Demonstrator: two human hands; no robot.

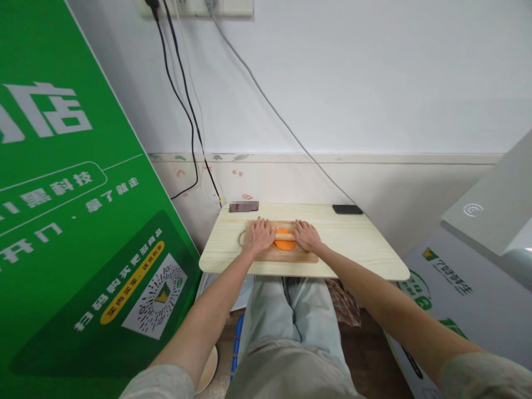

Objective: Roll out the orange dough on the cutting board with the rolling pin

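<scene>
A light wooden rolling pin (285, 236) lies crosswise over a flat, rounded piece of orange dough (285, 246). Beneath them is a wooden board (291, 256) on the small table. My left hand (260, 235) covers the pin's left end, with its fingers pointing away from me. On the right end rests my right hand (306, 235), palm down. Both hands hide the ends of the pin. Orange dough shows in front of the pin and a little behind it, between the hands.
The pale wooden table (361, 249) stands against the wall. A dark phone (347, 209) lies at its back right, a blurred-out object (244, 206) at its back left. Cables (266, 94) hang down the wall. A green printed panel (124, 221) rises on the left, a white cabinet (469, 299) on the right.
</scene>
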